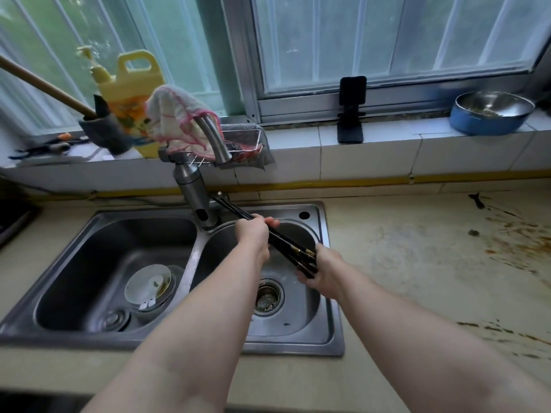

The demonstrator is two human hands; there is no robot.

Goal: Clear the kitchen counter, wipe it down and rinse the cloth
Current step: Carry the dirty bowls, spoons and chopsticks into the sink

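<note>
Chopsticks (286, 244): black bundle with gold bands near the thick ends, held slantwise just below and right of the tap (190, 186), tips pointing up toward its base. Left hand (253, 232) curls round the bundle at mid-length. Right hand (323, 271) grips the banded ends, further from the tap. The two-handed hold probably keeps the sticks gathered and aligned. They sit over the right basin (298, 323), so any drips would fall toward the drain (judgement only). No water seen running from the tap.

Cloth (176, 120): white with pink edging, draped over the tap's spout, above its base. Likely parked there to dry and stay within reach; not yet in use.

Counter (432, 263): right of the tap. Brown streaks and crumbs, heavier toward the far right. Wiping not started, by the look of it.

Bowl (149, 286): lower left of the tap, in the left basin (89, 263), some residue inside.

Detergent bottle (131, 84): yellow, behind the tap to the left, on the sill.

Stage estimate: clearing phase, with the chopsticks dealt with at the sink before the cloth comes off the tap.
</note>
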